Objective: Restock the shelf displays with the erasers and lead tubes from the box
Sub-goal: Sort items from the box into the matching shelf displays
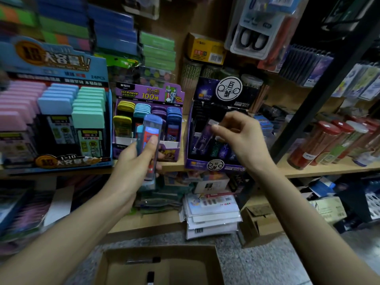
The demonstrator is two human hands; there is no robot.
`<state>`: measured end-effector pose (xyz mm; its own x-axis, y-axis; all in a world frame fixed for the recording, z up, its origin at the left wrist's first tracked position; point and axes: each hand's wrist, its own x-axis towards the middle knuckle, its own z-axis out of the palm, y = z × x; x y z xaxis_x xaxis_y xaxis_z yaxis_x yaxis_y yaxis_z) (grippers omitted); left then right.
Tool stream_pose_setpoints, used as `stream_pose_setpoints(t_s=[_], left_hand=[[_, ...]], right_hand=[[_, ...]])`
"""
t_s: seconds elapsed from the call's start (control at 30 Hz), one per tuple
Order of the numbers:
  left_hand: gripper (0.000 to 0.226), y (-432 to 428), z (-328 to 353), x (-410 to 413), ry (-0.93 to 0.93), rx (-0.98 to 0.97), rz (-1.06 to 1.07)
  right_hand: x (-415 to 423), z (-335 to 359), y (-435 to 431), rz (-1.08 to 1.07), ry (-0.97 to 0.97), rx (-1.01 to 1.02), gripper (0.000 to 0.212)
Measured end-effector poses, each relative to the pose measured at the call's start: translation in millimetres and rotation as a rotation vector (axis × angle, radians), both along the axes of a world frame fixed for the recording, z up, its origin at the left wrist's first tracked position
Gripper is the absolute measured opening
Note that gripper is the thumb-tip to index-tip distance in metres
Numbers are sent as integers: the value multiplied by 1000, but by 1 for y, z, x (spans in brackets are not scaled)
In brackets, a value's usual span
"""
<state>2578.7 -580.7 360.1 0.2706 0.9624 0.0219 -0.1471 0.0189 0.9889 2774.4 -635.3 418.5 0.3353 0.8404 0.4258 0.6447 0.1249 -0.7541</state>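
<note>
Cardboard box (164, 248) on the speckled floor (257, 260) holds two dark lead tubes (144, 260). Higher up, the left hand (133, 161) grips blue tubes (151, 130). The right hand (240, 136) pinches a clear tube (205, 134) over the dark display (205, 161) on the wooden shelf (329, 168).

Three displays are crowding the shelf (308, 169). The blue display (55, 64) and purple display (148, 93) are standing just beside each other, and only a narrow gap is showing between the purple one and the dark display (218, 89). The left hand (133, 159), gripping tubes (151, 130), is blocking the purple display's front rows. The right hand (240, 136), pinching a tube (205, 134), is hanging over the dark display's slots. Further right, a slanting black post (329, 95) and red-capped jars (329, 140) are hemming in a short strip of bare board. Below, the box (185, 256) is lying open-topped between the forearms.
</note>
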Motion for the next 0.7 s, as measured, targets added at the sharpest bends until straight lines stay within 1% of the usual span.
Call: stream_pose_setpoints(t_s=[0.07, 0.13, 0.27, 0.33, 0.47, 0.53, 0.6, 0.67, 0.7], left_hand=[[18, 0, -1, -3, 23, 14, -20], [17, 1, -2, -7, 37, 28, -29], [20, 2, -3, -13, 53, 35, -22], [20, 3, -3, -15, 61, 32, -24], [19, 0, -4, -17, 78, 51, -36], [21, -1, -3, -16, 79, 49, -46], [24, -2, -3, -15, 75, 53, -56], [26, -3, -2, -14, 57, 55, -65], [27, -3, -1, -14, 50, 56, -72]], right_hand=[[2, -13, 4, -4, -91, -63, 21], [3, -22, 6, 10, -131, -86, 29], [5, -29, 9, 43, -148, -131, 23], [4, -33, 12, 1, -139, -157, 16], [0, -40, 18, -103, -154, -205, 19], [-2, -37, 20, -124, -237, -237, 23], [-5, -31, 18, -165, -366, -266, 31], [-10, -21, 15, -225, -468, -222, 38], [-15, -15, 12, -213, -440, -168, 41]])
